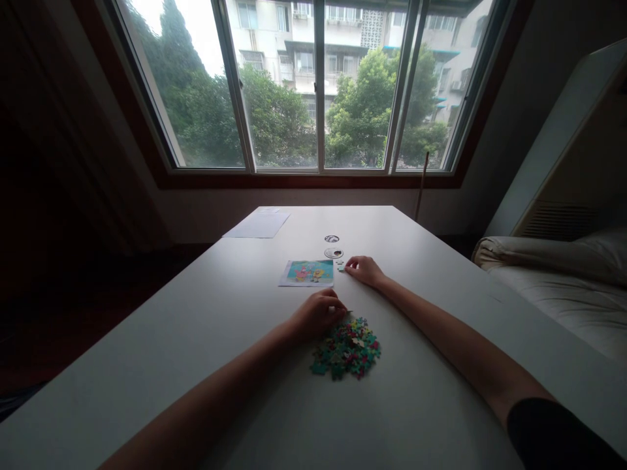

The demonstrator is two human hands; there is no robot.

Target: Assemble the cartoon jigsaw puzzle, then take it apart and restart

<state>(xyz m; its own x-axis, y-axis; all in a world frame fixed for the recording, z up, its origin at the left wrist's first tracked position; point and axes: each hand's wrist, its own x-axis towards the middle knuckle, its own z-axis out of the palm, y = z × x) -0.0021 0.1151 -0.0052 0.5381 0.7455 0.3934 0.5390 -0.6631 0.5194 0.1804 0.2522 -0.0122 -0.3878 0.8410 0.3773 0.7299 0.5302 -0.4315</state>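
Note:
A heap of small colourful jigsaw pieces (347,348) lies on the white table (196,326) in front of me. My left hand (317,313) rests at the heap's far left edge, fingers curled and pinching what looks like a piece. My right hand (365,269) lies farther away, fingers bent on the table beside a small separate piece (340,265). A printed cartoon picture card (307,273) lies flat just left of that hand.
Two small round objects (333,246) sit beyond the card. A sheet of paper (257,224) lies at the table's far left. A large window (313,85) fills the far wall. A bed with a pillow (548,261) stands at the right.

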